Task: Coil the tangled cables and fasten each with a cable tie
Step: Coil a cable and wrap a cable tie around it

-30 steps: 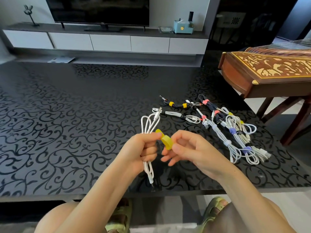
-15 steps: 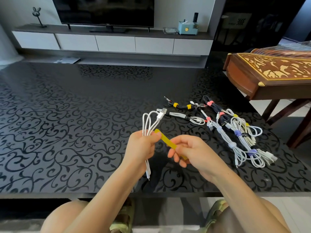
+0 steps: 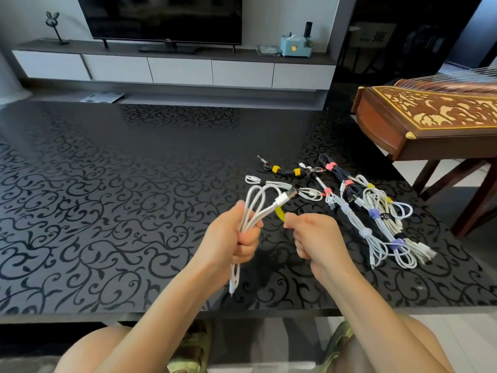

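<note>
One glossy black counter [image 3: 107, 211] with a scrolling vine pattern fills most of the view, its near edge just above the person's knees. Behind it, a long low white cabinet [image 3: 180, 71] with a dark top carries a black flat television [image 3: 161, 17], a light blue box [image 3: 294, 45] and a small rabbit-eared ornament [image 3: 53, 25]. Just beside the counter's far right corner stands a carved brown wooden zither [image 3: 430, 117] on legs. On the counter's right part lie several bundled cables [image 3: 376, 219], white and black, banded with yellow, pink and purple ties, partly overlapping.

Above the counter, the left hand [image 3: 236, 238] has its grip clamped round the middle of a white looped cable [image 3: 255, 196]. The cable's loops and silver plug stick up, and one end hangs below the fist. The right hand [image 3: 314, 238] has its grip pinched on a yellow strap cable tie [image 3: 280, 213], which reaches toward the cable. Whether it touches the cable cannot be told.
</note>
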`<state>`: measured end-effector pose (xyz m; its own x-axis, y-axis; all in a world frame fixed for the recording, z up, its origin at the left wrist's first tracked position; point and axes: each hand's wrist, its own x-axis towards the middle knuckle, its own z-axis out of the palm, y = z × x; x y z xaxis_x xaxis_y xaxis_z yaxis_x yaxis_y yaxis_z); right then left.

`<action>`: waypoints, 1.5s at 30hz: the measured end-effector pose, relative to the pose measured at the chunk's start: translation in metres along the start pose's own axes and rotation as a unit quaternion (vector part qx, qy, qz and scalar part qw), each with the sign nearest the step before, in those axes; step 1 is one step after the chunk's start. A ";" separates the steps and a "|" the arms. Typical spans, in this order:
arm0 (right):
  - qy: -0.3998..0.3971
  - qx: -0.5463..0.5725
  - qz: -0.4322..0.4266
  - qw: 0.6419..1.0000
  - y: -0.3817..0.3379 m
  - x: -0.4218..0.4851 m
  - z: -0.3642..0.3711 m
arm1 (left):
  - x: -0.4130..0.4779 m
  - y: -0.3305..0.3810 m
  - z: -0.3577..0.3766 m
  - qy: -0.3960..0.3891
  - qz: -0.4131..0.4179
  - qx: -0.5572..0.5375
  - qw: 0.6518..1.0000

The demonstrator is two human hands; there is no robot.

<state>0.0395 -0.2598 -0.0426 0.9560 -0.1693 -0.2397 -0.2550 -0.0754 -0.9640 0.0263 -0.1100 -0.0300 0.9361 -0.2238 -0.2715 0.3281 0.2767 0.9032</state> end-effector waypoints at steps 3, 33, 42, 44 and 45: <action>-0.036 0.010 -0.023 0.999 0.000 -0.008 0.009 | -0.001 -0.006 0.005 -0.031 -0.048 0.012 0.998; -0.157 0.024 -0.168 0.973 -0.014 -0.019 -0.012 | 0.006 -0.024 -0.010 0.152 0.292 0.556 0.763; -0.154 0.034 -0.176 0.972 -0.014 -0.017 -0.014 | 0.005 -0.023 -0.005 0.076 0.225 0.507 0.828; -0.147 0.031 -0.167 0.974 -0.014 -0.017 -0.011 | 0.005 -0.022 -0.005 0.070 0.225 0.512 0.826; -0.144 0.030 -0.164 0.975 -0.014 -0.016 -0.010 | 0.006 -0.022 -0.005 0.070 0.228 0.515 0.823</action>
<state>0.0258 -0.2657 -0.0243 0.9881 0.1375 0.0685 0.0719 -0.0202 -0.9972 0.0250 -0.1129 -0.0535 0.9608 -0.1876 0.2040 -0.2771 -0.6536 0.7043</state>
